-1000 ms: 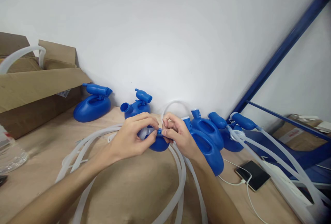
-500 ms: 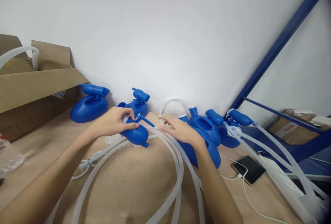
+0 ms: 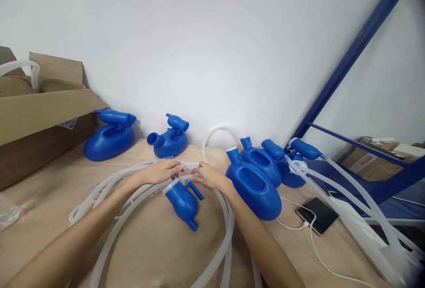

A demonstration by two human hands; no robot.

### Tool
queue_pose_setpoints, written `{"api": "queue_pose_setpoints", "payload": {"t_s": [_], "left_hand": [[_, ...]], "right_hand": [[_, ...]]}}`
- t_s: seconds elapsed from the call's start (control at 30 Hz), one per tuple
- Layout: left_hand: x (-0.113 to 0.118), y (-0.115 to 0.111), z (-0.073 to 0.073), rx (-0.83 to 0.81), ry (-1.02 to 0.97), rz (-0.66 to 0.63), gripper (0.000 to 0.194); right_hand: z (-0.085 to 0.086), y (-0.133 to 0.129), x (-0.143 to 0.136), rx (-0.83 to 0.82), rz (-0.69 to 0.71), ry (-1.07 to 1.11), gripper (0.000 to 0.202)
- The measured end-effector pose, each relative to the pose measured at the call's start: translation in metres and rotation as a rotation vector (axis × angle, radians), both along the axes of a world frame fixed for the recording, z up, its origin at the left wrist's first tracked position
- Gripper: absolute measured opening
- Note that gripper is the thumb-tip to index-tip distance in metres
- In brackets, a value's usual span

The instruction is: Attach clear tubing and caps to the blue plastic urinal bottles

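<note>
My left hand (image 3: 162, 171) has its fingers curled down on a whitish plastic tube (image 3: 190, 164). Beside it my right hand (image 3: 212, 176) pinches the tubing, its fingertips close to those of the left. Just below both hands a blue urinal head (image 3: 182, 201) with a white rim and side handle lies on the table, untouched. Loops of tubing (image 3: 114, 230) spread toward me on either side. To the right of my right hand, blue urinal bottles (image 3: 254, 190) with white-rimmed necks lean together. Exactly which strand each hand grips is partly hidden by the fingers.
More blue urinal bottles (image 3: 109, 142) stand along the wall on the left, near an open cardboard box (image 3: 46, 110). A phone (image 3: 318, 216) with a white cable, a power strip (image 3: 357, 221) and a blue metal frame (image 3: 352, 62) are on the right.
My left hand has let go of the blue urinal head, which now lies on the table. Both hands have come together at the tubing, the right one moving left.
</note>
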State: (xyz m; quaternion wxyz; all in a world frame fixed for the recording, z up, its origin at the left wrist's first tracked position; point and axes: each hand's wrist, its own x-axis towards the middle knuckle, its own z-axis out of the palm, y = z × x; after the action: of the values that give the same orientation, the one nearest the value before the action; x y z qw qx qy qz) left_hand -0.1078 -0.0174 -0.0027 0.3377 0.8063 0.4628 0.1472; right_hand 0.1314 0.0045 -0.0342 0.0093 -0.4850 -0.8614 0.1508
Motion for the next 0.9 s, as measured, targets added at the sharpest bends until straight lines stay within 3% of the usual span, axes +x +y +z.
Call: {"api": "queue_pose_setpoints", "payload": {"t_s": [0.1,0.23,0.4,0.47,0.53,0.6,0.63,0.73,0.9], "left_hand": [[-0.011,0.007,-0.003,0.078,0.051,0.053,0.063],[-0.012,0.007,-0.004,0.077,0.004,0.1,0.072],[-0.003,-0.01,0.026,-0.003,-0.177,0.123,0.062],[-0.005,-0.014,0.037,0.058,-0.202,0.181,0.061],[-0.01,-0.016,0.045,0.116,-0.264,0.247,0.062],[-0.018,-0.015,0.049,0.088,-0.341,0.287,0.062],[-0.021,-0.015,0.05,0.062,-0.361,0.298,0.062],[-0.03,-0.015,0.055,0.071,-0.317,0.307,0.059],[-0.033,-0.017,0.062,0.214,-0.395,0.354,0.063]], "right_hand": [[0.005,0.003,-0.002,0.074,0.011,0.1,0.03],[0.024,0.001,0.001,0.207,-0.007,0.252,0.032],[0.055,-0.01,0.025,0.312,-0.072,0.491,0.037],[0.066,-0.016,0.047,0.29,-0.181,0.396,0.057],[0.073,-0.02,0.073,0.265,-0.415,0.191,0.076],[0.077,-0.022,0.099,0.18,-0.682,0.009,0.085],[0.077,-0.022,0.111,0.096,-0.738,-0.057,0.085],[0.075,-0.018,0.133,-0.078,-0.728,-0.135,0.073],[0.083,-0.021,0.134,0.016,-0.644,-0.094,0.067]]}}
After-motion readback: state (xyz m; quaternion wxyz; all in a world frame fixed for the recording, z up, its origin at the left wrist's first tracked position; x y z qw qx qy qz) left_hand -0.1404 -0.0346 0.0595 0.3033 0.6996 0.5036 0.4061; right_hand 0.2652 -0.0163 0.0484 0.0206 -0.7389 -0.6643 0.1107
